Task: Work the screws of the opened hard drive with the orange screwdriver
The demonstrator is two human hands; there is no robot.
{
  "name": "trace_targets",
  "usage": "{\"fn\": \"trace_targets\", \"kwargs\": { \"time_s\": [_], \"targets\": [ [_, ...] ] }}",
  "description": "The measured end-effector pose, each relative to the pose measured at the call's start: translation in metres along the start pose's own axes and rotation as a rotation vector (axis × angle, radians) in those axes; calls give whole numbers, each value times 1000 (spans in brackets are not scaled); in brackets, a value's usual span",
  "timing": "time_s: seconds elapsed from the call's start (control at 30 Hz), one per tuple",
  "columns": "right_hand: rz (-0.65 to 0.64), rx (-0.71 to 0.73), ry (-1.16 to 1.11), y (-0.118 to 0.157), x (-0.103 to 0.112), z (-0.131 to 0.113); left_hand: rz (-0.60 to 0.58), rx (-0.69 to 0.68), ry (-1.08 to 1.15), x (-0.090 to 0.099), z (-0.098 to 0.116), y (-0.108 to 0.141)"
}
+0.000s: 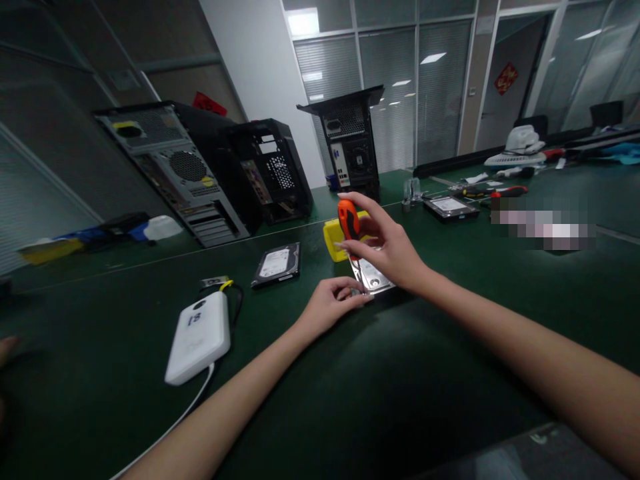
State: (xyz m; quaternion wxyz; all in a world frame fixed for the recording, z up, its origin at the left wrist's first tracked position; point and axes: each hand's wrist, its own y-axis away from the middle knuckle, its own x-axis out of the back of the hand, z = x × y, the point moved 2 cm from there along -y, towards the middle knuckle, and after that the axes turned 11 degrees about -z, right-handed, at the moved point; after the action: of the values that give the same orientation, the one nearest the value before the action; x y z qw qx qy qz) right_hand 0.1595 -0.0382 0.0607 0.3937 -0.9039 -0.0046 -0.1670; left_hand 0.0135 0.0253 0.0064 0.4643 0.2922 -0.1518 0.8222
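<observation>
Orange-and-black screwdriver [347,215] near upright; my right hand [391,245] arches over, fingers pinching its rounded handle. My left hand [330,305] rests low, fingers curled by the tip; I cannot tell their grip. Shiny metal hard drive [376,279] beneath, well inside desk's [340,387] near edge. White plastic box [199,340]: "18".

2 forearms [250,393] are reaching in from near side; left hand [333,300] is curling low, right hand [387,243] is pinching higher.

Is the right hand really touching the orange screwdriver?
Touching: the head view shows the right hand holding the orange screwdriver by its handle.
</observation>
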Motion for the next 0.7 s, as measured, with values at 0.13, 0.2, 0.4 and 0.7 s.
{"fn": "trace_targets", "kwargs": {
  "time_s": [0.13,0.2,0.4,0.7],
  "targets": [
    [-8,15,21,0,0,0,1,-12,0,0,1,0],
    [-13,27,28,0,0,1,6,-17,-2,-1,1,0],
    [-12,18,59,0,-1,3,16,-8,9,-1,0,0],
    [-27,-7,-27,0,1,0,-18,-13,59,-2,-8,-2]
  ]
}}
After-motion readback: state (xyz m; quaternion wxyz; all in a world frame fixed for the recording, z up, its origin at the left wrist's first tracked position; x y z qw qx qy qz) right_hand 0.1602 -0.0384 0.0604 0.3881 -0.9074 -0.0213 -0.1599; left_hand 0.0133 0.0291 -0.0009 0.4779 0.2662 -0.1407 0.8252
